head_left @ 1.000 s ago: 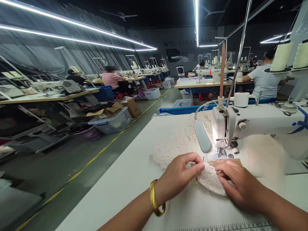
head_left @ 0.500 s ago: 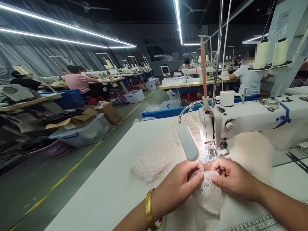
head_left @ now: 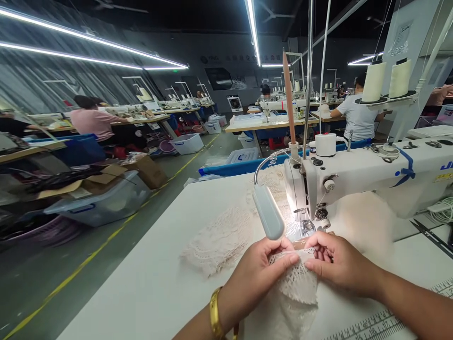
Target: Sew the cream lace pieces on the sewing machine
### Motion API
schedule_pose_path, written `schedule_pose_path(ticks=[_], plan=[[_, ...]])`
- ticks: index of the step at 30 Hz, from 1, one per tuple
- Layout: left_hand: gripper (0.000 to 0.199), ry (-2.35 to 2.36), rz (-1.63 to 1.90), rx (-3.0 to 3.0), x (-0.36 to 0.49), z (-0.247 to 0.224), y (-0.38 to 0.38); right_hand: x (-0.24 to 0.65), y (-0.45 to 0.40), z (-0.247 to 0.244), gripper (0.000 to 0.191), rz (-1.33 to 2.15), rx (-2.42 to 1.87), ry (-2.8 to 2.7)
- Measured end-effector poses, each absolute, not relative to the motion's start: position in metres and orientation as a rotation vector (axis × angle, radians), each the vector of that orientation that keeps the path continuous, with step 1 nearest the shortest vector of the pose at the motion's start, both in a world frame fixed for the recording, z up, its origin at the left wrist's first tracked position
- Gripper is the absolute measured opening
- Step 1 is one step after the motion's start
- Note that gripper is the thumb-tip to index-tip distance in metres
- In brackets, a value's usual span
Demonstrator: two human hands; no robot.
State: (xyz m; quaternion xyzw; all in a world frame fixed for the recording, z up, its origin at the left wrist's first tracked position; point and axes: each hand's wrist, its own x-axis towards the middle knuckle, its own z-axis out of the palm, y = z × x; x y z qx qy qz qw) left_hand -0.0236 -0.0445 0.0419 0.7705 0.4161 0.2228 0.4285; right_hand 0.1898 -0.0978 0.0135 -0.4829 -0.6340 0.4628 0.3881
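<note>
my left hand [head_left: 256,274] and right hand [head_left: 339,264] both pinch the lace piece [head_left: 299,278] by its upper edge; it hangs just before the sewing machine [head_left: 300,189], over the desk [head_left: 148,245]

We count two cream thread cones [head_left: 374,81] [head_left: 399,79], one white spool [head_left: 325,145], one grey lamp [head_left: 269,212] and one gold bangle [head_left: 214,312].
</note>
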Motion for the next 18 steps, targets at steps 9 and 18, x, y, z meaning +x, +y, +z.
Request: schedule_pose_path(ticks=[9,18], plan=[[0.037,1.019,0.468,1.863,-0.0238,0.0395,-0.0404,0.1904,-0.0973,0.0101,0.019,1.156,-1.212,-1.595],[0.036,1.052,0.491,1.933,-0.0249,0.0404,-0.0409,0.1912,-0.0971,0.0092,0.018,1.193,-1.201,-1.582]])
